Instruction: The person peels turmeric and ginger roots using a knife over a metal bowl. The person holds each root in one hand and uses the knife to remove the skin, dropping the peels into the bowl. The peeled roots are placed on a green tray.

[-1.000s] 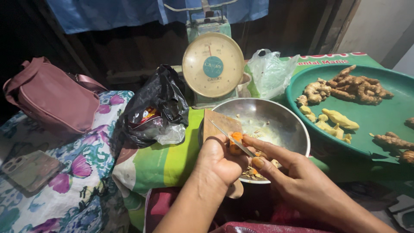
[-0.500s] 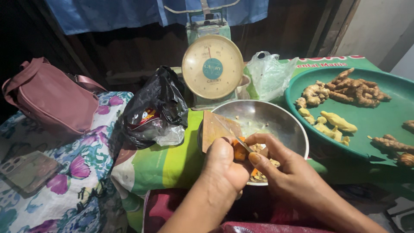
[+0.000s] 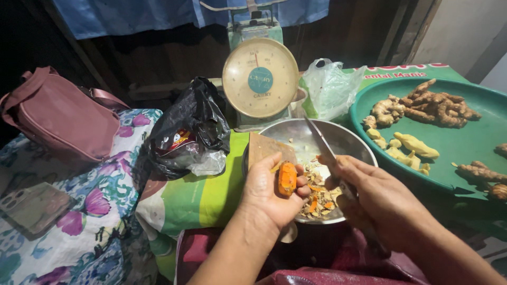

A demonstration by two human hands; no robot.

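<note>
1. A dark smartphone is seen lying flat on the floral-print cloth at far left, approx. 8 o'clock in the view.
2. A dusty-pink leather handbag is set at approx. 10 o'clock, upper edge of the cloth, w/ its strap toward the back.
3. A crumpled black plastic bag is found just right of the handbag, w/ a packet and clear plastic showing at its mouth; it rests partly on a green printed sack.
4. A mechanical kitchen scale w/ a round cream dial stands upright at 12 o'clock, directly behind a round stainless-steel bowl.
5. The left hand is closed around a short orange peeled root piece, held upright betw. thumb and fingers over the bowl's near-left rim, approx. 6 o'clock from the scale.
6. Peel scraps are seen inside the bowl, just right of the root piece.
7. The right hand is wrapped around the handle of a steel-bladed knife; the blade points up to approx. 11 o'clock, over the bowl, apart from the root piece.
8. A clear plastic bag is placed behind the bowl at approx. 1 o'clock.
9. A round green plastic tray at approx. 2–3 o'clock carries unpeeled brown rhizomes and pale peeled pieces.
</note>
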